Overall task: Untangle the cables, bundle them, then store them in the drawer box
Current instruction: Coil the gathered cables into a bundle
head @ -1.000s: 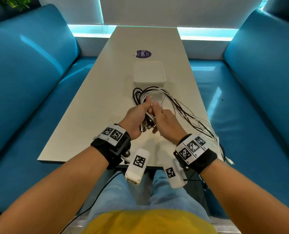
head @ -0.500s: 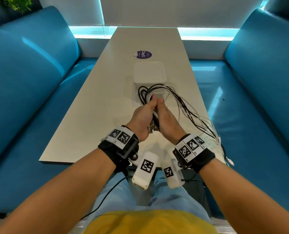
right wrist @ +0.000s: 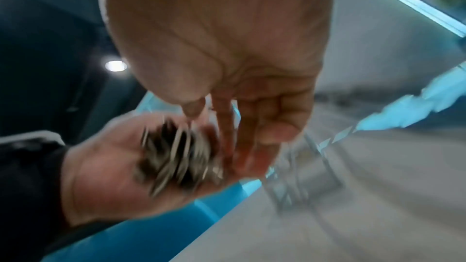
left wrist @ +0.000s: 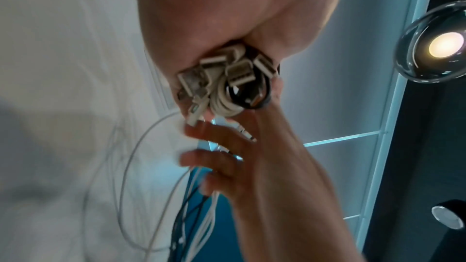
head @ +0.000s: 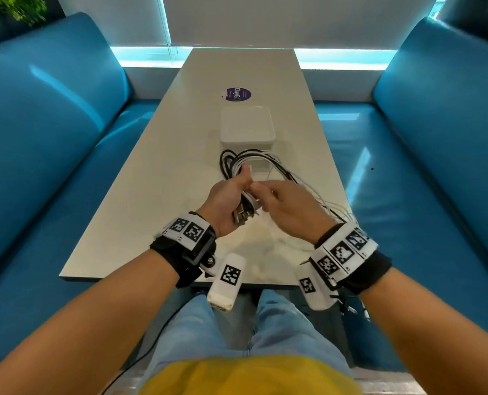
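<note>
right hand [head: 291, 208] now drawn back from the bundle, fingers loosened and spread, holding nothing seen, where half a second ago pressed against the left. means another loop laid; loose tails trailing off the tabletop [head: 157, 172] edge remain to gather. left hand [head: 225, 199] clenched round the cables [left wrist: 227, 85], plugs poking from the fist bottom, thumb up. drawer box [head: 247, 129] just beyond the loops, apparently shut.

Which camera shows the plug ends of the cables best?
The left wrist view: the plug ends stick out of the left hand, sharp and close. The head view shows them small below that hand's grip; the right wrist view blurs them.
</note>
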A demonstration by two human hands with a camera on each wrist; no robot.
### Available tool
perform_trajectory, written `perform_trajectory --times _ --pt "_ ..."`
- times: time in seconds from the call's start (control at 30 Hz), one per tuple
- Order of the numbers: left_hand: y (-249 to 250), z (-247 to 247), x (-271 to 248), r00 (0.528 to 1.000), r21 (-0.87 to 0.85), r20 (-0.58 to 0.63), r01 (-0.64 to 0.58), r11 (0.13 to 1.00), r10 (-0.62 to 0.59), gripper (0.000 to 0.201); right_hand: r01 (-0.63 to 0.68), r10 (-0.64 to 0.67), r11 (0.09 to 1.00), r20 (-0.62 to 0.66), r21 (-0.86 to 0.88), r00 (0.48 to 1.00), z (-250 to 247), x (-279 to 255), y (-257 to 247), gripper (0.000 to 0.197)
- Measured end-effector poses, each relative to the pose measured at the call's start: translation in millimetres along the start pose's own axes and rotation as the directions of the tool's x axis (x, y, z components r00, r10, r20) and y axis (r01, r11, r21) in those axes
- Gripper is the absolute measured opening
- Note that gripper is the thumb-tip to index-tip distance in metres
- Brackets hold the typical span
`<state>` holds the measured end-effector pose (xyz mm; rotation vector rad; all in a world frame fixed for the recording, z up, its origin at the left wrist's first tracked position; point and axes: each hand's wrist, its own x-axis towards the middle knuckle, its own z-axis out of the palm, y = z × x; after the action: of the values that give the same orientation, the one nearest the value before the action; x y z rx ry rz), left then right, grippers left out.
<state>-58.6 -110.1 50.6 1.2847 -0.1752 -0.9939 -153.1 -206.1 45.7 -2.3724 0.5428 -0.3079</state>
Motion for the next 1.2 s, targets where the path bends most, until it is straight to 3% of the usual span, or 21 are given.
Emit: perform_trajectory --times 0.07,0.1,0.13,0.23,0.3,0.4,0.53,0.73,0.83,0.9,1.0,1.1,1.2 --pt "2 -8 1 1.000 0.066 0.018 -0.026 0.997 0.025 0.040 0.070 -0.104 0.987 -0.245 -0.145 0.964 -21 -3 -6 0.026" --pt "3 -11 1 0.999 0.125 0.040 -0.035 0.991 0.031 0.040 0.119 -0.170 0.977 -0.313 -0.176 0.935 -29 -1 -8 0.017" --pt "4 -11 0 0.997 0.194 0.067 -0.041 0.980 0.029 0.039 0.173 -0.239 0.959 -0.308 -0.225 0.921 -35 2 -10 0.022" --pt "9 -10 -5 0.983 0.374 0.181 -0.068 0.925 -0.001 0.037 0.254 -0.290 0.903 -0.054 -0.347 0.956 -42 22 -15 0.053" --pt "13 -10 -8 0.976 0.471 0.217 -0.094 0.877 -0.012 0.035 0.259 -0.245 0.932 0.086 -0.254 0.966 -45 32 -17 0.044" --pt "16 -17 -9 0.976 0.554 0.216 -0.108 0.825 -0.017 0.033 0.209 -0.162 0.958 0.230 -0.196 0.960 -47 38 -18 0.011" --pt "13 -23 -10 0.971 0.592 0.229 -0.085 0.801 -0.066 0.035 0.197 -0.099 0.953 0.377 -0.230 0.921 -57 37 -19 0.018" --pt "18 -18 -13 0.970 0.625 0.235 -0.099 0.775 -0.065 0.036 0.112 -0.120 0.993 0.307 0.044 0.944 -62 24 -16 0.012" --pt "18 -19 -13 0.951 0.704 0.308 -0.206 0.680 -0.030 0.043 0.082 -0.115 0.990 0.317 0.116 0.941 -59 18 -20 0.019" --pt "17 -18 -13 0.945 0.728 0.324 -0.214 0.652 -0.051 0.048 0.042 -0.118 0.967 0.297 0.251 0.947 -55 14 -20 0.023" --pt "15 -13 -12 0.954 0.711 0.297 -0.186 0.678 -0.050 0.045 0.008 -0.139 0.889 0.253 0.459 0.958 -42 12 -19 0.012" --pt "9 -3 -11 0.959 0.702 0.283 -0.196 0.685 -0.015 0.032 0.008 -0.014 0.834 0.007 0.551 1.000 -23 10 -19 0.016" --pt "1 9 -12 0.965 0.645 0.263 -0.187 0.741 0.015 0.016 0.037 0.101 0.792 -0.191 0.610 0.976 -11 10 -20 0.027"
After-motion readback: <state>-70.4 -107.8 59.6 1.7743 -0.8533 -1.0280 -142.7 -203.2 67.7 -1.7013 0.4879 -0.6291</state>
